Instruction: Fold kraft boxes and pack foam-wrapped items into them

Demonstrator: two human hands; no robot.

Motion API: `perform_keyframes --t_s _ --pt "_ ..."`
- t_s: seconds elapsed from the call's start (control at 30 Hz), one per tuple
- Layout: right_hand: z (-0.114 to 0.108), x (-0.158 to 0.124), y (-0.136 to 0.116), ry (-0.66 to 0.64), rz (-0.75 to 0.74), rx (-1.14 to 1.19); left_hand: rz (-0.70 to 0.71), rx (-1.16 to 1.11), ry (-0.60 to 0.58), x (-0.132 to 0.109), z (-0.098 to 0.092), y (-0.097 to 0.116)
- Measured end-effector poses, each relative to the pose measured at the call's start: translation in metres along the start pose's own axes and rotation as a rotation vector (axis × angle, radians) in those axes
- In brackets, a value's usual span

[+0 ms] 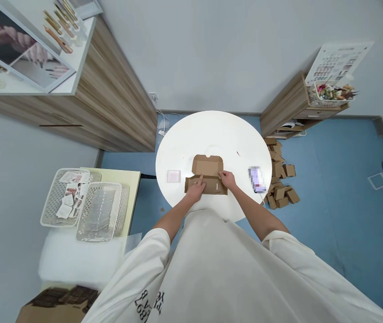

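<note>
A brown cardboard box point(208, 168), partly folded, lies on the white round table point(211, 130) in front of me. Its larger flap with a small notch stands toward the far side, and its near panel is flat. My left hand point(196, 189) rests on the near panel, index finger stretched along it and thumb apart. At the right side of the fold, my right hand point(227, 180) pinches the cardboard edge between thumb and fingers. Left of the box sits a small clear, pinkish case point(173, 176).
A phone point(257, 179) with a cable lies at the table's right. Several small cardboard boxes point(280, 195) are heaped on the floor beyond. White baskets point(99, 213) stand on a pale side table at left. Wooden cabinets point(120, 89) flank the table.
</note>
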State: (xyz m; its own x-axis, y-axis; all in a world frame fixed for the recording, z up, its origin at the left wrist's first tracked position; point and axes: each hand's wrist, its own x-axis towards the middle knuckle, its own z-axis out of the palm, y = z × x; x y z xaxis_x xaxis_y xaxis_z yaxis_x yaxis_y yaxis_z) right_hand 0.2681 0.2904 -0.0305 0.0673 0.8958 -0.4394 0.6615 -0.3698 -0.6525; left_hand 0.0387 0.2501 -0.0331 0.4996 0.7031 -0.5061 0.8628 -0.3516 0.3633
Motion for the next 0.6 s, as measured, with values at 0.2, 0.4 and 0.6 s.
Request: perform_keyframes --t_s 0.2,0.4,0.6 --pt "0.006 -0.032 -0.012 0.209 -0.067 -0.379 0.017 0.02 0.015 -0.003 0.004 -0.002" --pt "0.039 -0.058 -0.024 -0.27 -0.103 -0.52 0.039 -0.057 0.043 -0.006 0.009 -0.005" --pt "0.052 -0.059 -0.025 -0.305 -0.049 -0.585 0.078 -0.041 0.132 -0.018 0.012 -0.006"
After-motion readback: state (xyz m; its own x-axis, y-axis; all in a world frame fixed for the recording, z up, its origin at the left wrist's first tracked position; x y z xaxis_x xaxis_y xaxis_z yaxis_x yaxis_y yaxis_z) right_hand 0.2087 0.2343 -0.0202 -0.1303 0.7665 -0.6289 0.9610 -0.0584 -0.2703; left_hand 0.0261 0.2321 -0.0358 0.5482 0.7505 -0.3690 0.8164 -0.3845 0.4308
